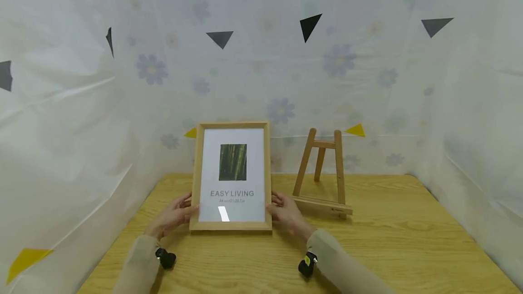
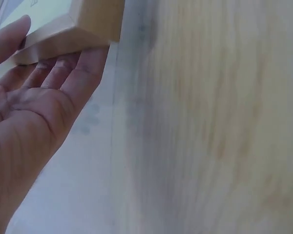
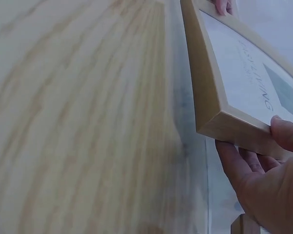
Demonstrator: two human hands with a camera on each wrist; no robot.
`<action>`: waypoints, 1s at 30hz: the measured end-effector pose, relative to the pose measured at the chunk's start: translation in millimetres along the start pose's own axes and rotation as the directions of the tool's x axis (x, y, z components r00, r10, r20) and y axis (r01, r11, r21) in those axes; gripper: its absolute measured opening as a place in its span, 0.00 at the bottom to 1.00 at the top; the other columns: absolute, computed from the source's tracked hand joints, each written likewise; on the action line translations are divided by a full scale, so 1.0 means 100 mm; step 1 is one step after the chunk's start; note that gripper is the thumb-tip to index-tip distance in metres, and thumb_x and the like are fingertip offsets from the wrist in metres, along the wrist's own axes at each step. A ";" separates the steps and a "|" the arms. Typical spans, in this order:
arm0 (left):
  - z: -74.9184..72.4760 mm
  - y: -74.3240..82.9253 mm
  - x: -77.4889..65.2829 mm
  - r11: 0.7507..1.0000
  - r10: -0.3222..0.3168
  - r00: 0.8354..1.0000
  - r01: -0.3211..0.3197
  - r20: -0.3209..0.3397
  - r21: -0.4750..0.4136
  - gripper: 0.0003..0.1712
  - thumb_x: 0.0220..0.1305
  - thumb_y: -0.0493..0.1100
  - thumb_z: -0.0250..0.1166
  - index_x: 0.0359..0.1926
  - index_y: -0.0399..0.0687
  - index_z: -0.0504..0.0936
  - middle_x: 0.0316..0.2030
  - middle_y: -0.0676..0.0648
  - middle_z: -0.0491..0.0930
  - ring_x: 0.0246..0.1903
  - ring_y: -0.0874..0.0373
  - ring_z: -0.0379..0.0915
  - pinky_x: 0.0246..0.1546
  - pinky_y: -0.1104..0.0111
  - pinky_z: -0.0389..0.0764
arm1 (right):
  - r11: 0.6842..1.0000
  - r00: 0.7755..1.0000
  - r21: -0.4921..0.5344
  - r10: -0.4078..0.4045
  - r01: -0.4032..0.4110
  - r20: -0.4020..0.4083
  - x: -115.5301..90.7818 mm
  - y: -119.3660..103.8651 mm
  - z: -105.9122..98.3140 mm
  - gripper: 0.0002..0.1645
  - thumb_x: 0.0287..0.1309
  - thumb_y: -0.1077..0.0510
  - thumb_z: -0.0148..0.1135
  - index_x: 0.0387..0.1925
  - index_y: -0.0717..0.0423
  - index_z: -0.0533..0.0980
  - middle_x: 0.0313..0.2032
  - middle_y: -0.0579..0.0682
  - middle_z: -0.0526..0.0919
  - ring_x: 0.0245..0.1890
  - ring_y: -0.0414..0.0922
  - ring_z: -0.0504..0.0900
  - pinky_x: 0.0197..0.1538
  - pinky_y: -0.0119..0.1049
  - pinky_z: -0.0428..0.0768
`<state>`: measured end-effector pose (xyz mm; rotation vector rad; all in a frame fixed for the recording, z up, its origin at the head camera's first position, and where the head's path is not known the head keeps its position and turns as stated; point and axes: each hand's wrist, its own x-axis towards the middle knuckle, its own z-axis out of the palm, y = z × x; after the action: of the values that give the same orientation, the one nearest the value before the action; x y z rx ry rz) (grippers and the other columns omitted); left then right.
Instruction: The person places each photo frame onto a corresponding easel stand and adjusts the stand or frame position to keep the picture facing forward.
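Both hands hold a light-wood picture frame (image 1: 234, 162) upright, its front with a green bamboo print and "EASY LIVING" facing me. My left hand (image 1: 173, 216) grips the lower left side, thumb on the front and fingers behind, as the left wrist view shows. On the lower right side my right hand (image 1: 288, 214) grips in the same way. In the right wrist view the frame's bottom edge (image 3: 200, 83) appears raised off the tabletop. Just right of the right hand stands a small wooden easel (image 1: 340, 167) with a ledge along its front.
A wood-grain table (image 1: 392, 239) lies under everything. Pale flower-patterned sheeting (image 1: 261, 67) hangs behind it and on both sides, with black, grey and yellow triangles on it. Small black devices (image 1: 166, 258) sit at both wrists.
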<state>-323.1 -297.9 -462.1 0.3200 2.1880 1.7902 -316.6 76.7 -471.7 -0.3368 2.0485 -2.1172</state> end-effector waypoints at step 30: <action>0.38 0.23 0.27 0.983 0.142 0.976 -0.120 -0.162 0.141 0.41 0.70 0.47 0.61 0.77 0.46 0.51 0.67 0.33 0.66 0.61 0.42 0.67 0.48 0.64 0.77 | 0.989 0.977 -0.124 -0.107 0.085 -0.184 0.05 -0.29 -0.22 0.36 0.67 0.69 0.55 0.73 0.61 0.58 0.64 0.65 0.72 0.58 0.56 0.76 0.49 0.39 0.82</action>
<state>-334.9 -249.3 -449.2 0.3593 2.4637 1.8069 -326.9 97.5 -443.3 -0.2632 2.3127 -2.1663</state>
